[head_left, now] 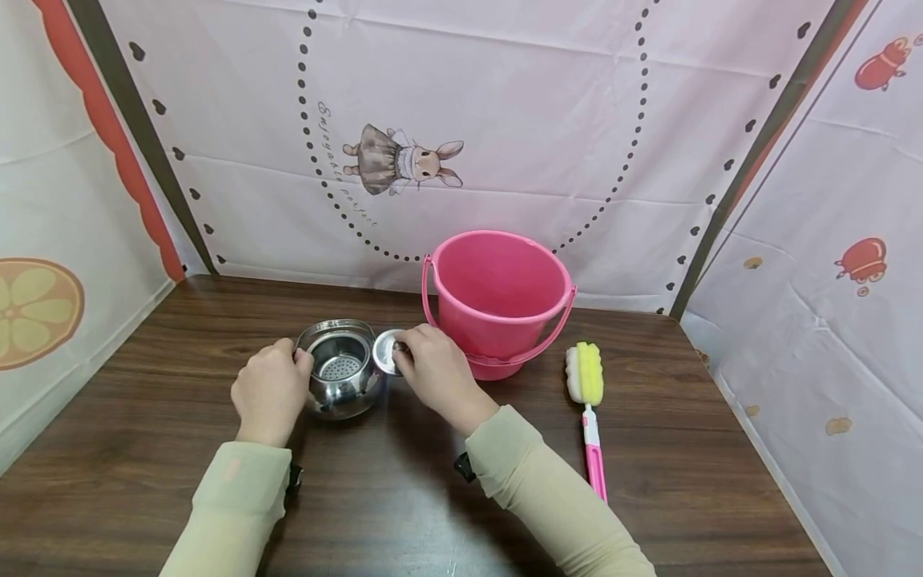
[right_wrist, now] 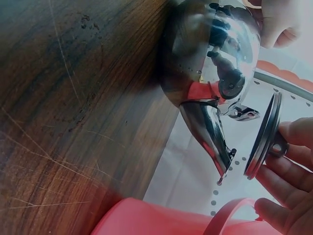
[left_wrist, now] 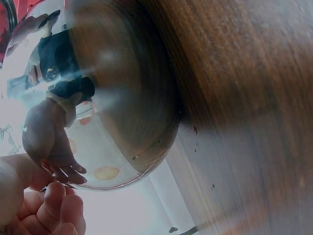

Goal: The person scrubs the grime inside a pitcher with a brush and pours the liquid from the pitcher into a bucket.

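While the steel teapot (head_left: 344, 401) stood upright and uncovered on the tabletop (head_left: 692, 449), the left hand (head_left: 272, 389) held its left edge, fingers (left_wrist: 53, 203) curled and pinching there; exact contact was partly hidden. Right hand (head_left: 440, 373) was just right of the teapot, fingers pinching the lid (head_left: 384, 353) by its knob (right_wrist: 279, 147). Lid was tilted, off the teapot, near its spout (right_wrist: 204, 132), and apart from it in the right wrist view. Perforated strainer (head_left: 340, 367) sat inside the teapot. Pink bucket (head_left: 497, 324) stood upright to the teapot's right and farther back, its handle (head_left: 564, 315) hanging at the front. Sponge brush (head_left: 592, 429) lay well apart to the teapot's right, beyond the bucket, yellow-and-white head (head_left: 586, 373) pointing away.
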The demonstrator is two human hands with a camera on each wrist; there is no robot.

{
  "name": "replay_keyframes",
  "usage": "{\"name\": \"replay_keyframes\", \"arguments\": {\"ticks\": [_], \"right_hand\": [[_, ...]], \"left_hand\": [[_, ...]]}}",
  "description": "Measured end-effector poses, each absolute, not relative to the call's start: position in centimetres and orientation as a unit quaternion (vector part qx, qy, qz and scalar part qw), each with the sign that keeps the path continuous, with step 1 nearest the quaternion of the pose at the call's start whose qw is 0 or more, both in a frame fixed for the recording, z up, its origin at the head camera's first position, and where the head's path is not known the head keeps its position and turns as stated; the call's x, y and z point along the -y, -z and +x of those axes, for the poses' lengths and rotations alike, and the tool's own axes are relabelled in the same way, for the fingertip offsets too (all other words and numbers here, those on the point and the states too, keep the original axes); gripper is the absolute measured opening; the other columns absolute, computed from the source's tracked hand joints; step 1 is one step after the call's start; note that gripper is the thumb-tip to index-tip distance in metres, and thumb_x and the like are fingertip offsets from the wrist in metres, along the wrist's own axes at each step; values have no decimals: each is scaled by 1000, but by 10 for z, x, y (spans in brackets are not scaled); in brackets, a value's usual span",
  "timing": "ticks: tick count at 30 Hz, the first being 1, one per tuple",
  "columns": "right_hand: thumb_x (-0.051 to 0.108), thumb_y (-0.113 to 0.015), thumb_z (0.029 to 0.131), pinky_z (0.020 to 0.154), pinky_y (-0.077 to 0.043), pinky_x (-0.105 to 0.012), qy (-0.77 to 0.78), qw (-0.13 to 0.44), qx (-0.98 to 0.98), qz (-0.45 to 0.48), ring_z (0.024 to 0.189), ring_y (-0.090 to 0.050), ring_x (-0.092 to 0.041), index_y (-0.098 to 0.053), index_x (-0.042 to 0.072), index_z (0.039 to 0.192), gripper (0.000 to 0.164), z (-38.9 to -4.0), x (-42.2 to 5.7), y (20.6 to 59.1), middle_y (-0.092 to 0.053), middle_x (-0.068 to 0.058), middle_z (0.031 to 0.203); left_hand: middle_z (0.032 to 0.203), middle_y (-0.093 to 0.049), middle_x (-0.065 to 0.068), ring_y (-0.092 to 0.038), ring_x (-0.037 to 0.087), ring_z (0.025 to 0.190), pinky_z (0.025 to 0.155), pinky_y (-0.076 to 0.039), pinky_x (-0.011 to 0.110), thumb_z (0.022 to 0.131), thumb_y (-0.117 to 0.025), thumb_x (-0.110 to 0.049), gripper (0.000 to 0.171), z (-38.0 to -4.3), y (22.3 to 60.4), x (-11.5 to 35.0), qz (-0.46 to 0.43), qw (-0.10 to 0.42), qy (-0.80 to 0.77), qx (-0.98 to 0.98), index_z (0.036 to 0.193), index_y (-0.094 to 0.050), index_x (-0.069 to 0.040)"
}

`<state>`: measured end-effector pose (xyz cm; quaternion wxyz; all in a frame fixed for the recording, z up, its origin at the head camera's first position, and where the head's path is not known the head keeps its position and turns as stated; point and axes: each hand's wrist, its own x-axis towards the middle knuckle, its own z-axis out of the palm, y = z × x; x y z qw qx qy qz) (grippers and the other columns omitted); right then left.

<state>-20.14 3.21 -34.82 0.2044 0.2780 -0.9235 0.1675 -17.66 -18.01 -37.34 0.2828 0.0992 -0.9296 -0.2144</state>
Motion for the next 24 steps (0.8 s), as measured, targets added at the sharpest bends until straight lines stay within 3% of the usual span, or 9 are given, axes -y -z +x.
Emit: {"name": "replay_keyframes", "arguments": {"ticks": [24], "right_hand": [[24,-64,89,80,-51,-27,-184,197,924,272,91,-63,-14,-68,11,110,25,-198,-44,355,-68,-2,100]], "left_hand": [[67,-57,24,-55,48,56,41,-34,48,85,-48,-14,20,-178,373,184,102,247,216,939,73,-55,1]]}}
